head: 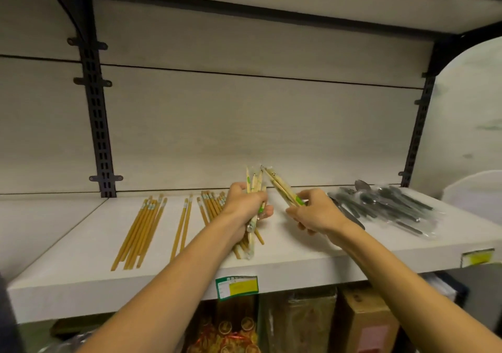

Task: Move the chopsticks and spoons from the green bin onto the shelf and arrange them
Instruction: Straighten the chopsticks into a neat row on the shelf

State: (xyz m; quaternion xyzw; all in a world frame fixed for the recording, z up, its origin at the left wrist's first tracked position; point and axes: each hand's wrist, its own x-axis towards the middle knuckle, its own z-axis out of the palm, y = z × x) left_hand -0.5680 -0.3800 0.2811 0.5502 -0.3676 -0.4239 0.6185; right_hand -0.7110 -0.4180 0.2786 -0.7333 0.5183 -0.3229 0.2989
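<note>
Both bare arms reach up from the bottom of the frame to the white shelf (81,244) that runs across the middle of the picture. The left hand (245,204), just left of centre, has its grip curled tight around a bundle of wrapped chopsticks (254,187), pale sticks in clear sleeves with green print; their tips stand up above the fist toward the back panel, and the lower ends trail down past the wrist to the shelf board. The right hand (312,211), just right of centre, pinches a second wrapped pair (282,189) between thumb and fingers, the pair tilted so its far end leans up and left until it nearly meets the tips of the bundle (whether they actually touch I cannot tell). On the shelf to the left lie bare brown chopsticks in three lots: a fanned group (141,233) at centre left, a lone pair (183,227) beside it, and another cluster (213,206) partly hidden behind the left wrist. At the right of the shelf sits a heap of dark spoons in clear plastic (380,203), near the right hand but apart from it. A green and yellow price label (236,287) is stuck on the shelf's front edge at lower centre, and another label (478,257) shows at the right edge. Under the shelf, at the bottom of the frame, are brown boxes (364,322) and gold-wrapped goods (231,333).
</note>
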